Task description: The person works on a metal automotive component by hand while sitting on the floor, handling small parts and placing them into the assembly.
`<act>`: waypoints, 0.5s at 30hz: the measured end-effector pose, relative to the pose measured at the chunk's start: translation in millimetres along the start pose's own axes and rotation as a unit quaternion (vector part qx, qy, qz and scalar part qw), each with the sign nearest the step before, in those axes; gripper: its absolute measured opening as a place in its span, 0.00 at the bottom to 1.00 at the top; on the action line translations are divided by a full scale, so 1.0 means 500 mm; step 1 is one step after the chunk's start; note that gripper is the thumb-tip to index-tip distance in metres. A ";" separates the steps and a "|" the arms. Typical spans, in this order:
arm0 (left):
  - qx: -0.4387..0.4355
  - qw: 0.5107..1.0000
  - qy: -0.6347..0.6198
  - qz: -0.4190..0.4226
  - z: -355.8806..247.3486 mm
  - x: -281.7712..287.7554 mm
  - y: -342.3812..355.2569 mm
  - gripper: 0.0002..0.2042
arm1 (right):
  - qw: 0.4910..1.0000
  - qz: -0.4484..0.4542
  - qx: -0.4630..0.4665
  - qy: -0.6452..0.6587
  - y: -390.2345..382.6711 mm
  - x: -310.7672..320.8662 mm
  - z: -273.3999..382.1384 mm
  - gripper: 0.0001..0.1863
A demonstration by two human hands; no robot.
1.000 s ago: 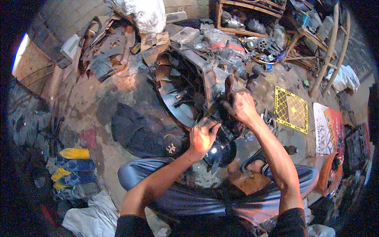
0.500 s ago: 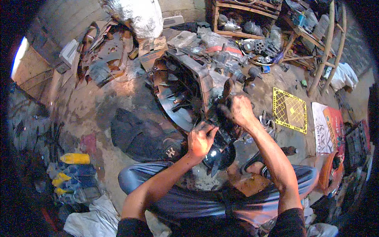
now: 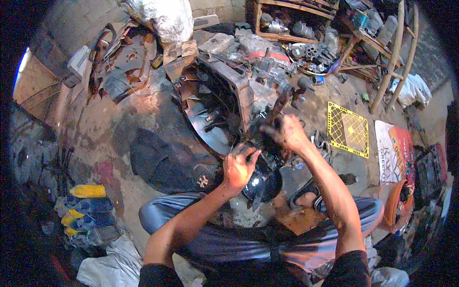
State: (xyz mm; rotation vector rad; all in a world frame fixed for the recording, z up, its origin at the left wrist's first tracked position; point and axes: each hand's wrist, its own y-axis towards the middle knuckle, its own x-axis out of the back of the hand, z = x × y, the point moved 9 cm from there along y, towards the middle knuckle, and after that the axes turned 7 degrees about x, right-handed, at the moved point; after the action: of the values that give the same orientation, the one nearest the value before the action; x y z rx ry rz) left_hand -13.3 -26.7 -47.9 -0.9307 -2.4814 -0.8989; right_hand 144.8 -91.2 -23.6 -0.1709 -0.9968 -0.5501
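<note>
In front of me on the ground stands a large greasy machine housing (image 3: 243, 95), its round open side showing curved blades (image 3: 203, 124). My left hand (image 3: 239, 165) is at its lower corner, fingers bent and thumb close to the forefinger; what they pinch, if anything, is hidden. Further right and higher, my right hand (image 3: 288, 134) is closed at the dark, oily side of the machine. Its fingertips are lost in shadow, so what they grip cannot be made out. Below both hands sits a shiny black rounded part (image 3: 263, 184), close to my left wrist.
A dark cloth with a cap (image 3: 172, 165) lies left of the machine. On the right are a yellow plastic grate (image 3: 348, 129), a printed sack (image 3: 394, 153) and an orange bowl (image 3: 399, 208). Yellow-topped bottles (image 3: 88, 191) stand at left; a wooden shelf (image 3: 296, 12) holds metal parts behind.
My left hand has shifted slightly down and its fingers look a little more lifted. The right hand stays at the machine's side. The whole view has moved slightly.
</note>
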 end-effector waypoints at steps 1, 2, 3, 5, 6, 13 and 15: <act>0.011 1.000 0.004 0.006 -0.006 -0.002 0.000 0.07 | 0.996 -0.008 -0.042 -0.079 0.003 0.018 -0.023 0.15; 0.020 1.000 0.012 0.009 -0.007 0.002 0.006 0.07 | 0.997 -0.051 0.009 -0.051 0.003 0.023 -0.003 0.17; 0.029 0.999 0.021 0.012 -0.006 0.004 0.010 0.07 | 0.995 -0.053 0.082 -0.032 -0.001 0.008 0.025 0.18; 0.020 1.000 0.006 0.014 0.002 0.003 0.007 0.07 | 0.972 -0.053 0.227 0.001 -0.018 -0.017 0.089 0.21; 0.017 1.000 -0.003 0.015 0.003 0.002 0.004 0.07 | 0.992 0.015 0.124 -0.010 -0.004 -0.014 0.073 0.19; 0.015 1.000 -0.018 0.004 0.010 0.007 0.004 0.06 | 0.986 -0.024 0.162 -0.021 0.000 -0.007 0.074 0.15; -0.001 0.999 -0.032 0.005 0.003 0.006 0.006 0.06 | 0.994 0.062 -0.033 -0.086 0.017 0.001 0.009 0.13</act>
State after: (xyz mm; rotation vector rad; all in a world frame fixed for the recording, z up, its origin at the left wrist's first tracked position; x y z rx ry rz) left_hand -13.6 -22.7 -46.5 -0.9866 -2.5273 -0.8825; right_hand 146.2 -82.4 -19.6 -0.3417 -1.1282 -0.4613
